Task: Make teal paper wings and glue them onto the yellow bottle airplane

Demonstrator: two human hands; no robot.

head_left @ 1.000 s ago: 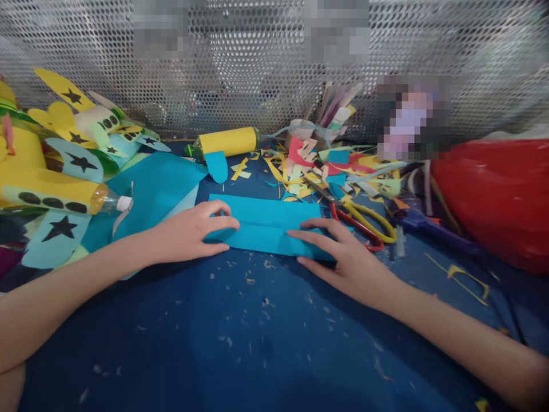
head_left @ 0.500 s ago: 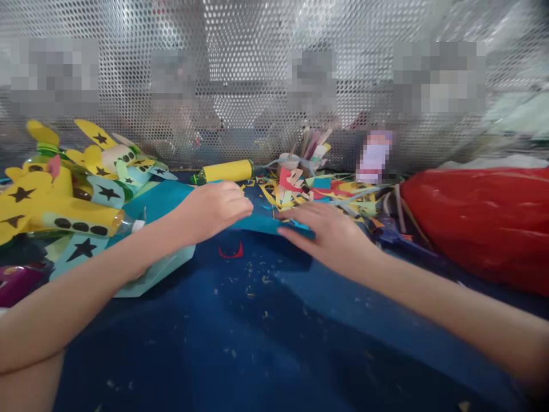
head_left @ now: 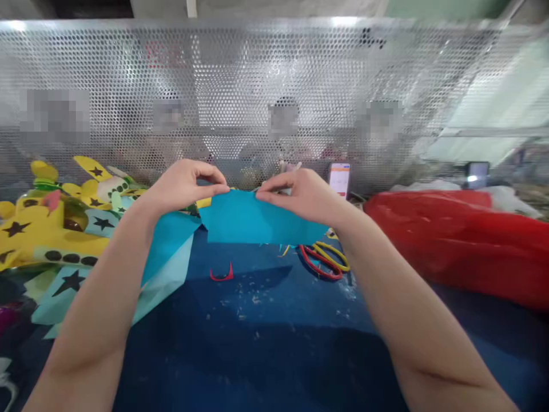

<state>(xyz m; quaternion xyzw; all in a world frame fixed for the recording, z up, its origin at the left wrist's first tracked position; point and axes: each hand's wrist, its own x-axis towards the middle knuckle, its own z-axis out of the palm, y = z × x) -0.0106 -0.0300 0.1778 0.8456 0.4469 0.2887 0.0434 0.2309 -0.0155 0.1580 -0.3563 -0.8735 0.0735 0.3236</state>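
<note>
A strip of blue paper point(head_left: 257, 220) is held up above the table, its broad side facing me. My left hand point(head_left: 184, 183) pinches its top edge near the left end between thumb and fingers. Further right, my right hand point(head_left: 302, 194) grips the same edge between thumb and fingertips. Below the paper, on the dark blue table point(head_left: 257, 366), lies a small red paper scrap point(head_left: 222, 273). Red and yellow scissor handles point(head_left: 328, 260) show under the paper's right end; the blades are hidden. Blue and pale blue sheets point(head_left: 169, 257) lie beside my left forearm.
Yellow bottle planes point(head_left: 51, 237) with black stars crowd the left side. A red plastic bag point(head_left: 437, 240) bulges on the right. A phone point(head_left: 339, 178) leans against the perforated metal screen point(head_left: 240, 74) at the back. Tiny scraps dot the table.
Both hands have taken hold of the blue paper's top edge and raised it upright. The view has tilted upward. The scissor handles now show beside the right wrist.
</note>
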